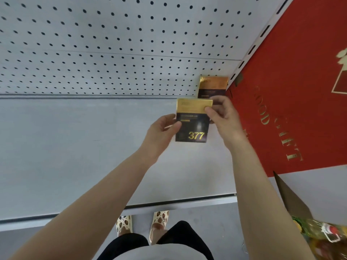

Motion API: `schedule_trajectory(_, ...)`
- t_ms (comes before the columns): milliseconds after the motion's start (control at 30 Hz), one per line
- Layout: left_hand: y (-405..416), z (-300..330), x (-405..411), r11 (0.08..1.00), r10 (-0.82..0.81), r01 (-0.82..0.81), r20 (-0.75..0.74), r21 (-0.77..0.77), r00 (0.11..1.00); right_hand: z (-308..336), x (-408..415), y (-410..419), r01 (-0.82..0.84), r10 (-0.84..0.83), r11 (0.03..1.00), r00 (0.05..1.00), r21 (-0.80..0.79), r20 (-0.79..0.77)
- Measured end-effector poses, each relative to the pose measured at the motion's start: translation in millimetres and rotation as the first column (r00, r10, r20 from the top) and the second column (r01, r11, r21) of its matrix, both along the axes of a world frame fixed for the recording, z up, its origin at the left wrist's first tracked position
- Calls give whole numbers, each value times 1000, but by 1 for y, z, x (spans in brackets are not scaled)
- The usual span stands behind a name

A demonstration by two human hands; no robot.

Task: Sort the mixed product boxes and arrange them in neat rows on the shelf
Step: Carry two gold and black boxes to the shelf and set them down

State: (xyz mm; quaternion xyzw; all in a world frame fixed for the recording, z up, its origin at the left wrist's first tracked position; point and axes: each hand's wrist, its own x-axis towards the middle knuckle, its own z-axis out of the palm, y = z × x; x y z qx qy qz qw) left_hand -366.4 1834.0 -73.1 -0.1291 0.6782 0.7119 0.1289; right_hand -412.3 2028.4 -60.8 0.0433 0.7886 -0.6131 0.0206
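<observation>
Grey shelf (pixel 93 147), one gold-and-black box (pixel 213 87) upright at its back, second box (pixel 192 121) (marked 377) lengthwise toward the back, left hand (pixel 161 132) and right hand (pixel 223 113) pinching its side edges.

both hands hold one black and gold box (pixel 192 121) marked 377 over the grey shelf (pixel 75 147). the left hand (pixel 162 131) pinches its left edge, thumb on the front. the right hand (pixel 222 114) pinches its upper right corner at the gold band. just beyond, a second black and gold box (pixel 213 87) stands at the far right against the pegboard back wall (pixel 112 44), beside a big red gift box (pixel 293 91). near right are a cardboard flap (pixel 289 196) and a bottle (pixel 323 231).
</observation>
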Motion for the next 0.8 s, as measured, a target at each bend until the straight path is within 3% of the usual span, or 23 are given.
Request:
schedule_trajectory(133,30,-13,-17,952,-218,201,-48,-229,975,-3,-21,18,105,-98,988,993,116,-70)
schedule_trajectory(267,48,-21,-36,899,-284,229,-100,-374,954,-9,-42,26,155,-108,947,979,280,-173)
schedule_trajectory(400,55,-26,-46,902,-274,203,-143,-382,951,-8,-57,26,184,-66,884,959,431,-274)
schedule_trajectory(800,44,-25,-40,878,-272,175,-166,-445,948,-11,-56,19,208,-20,750,956,627,-293)
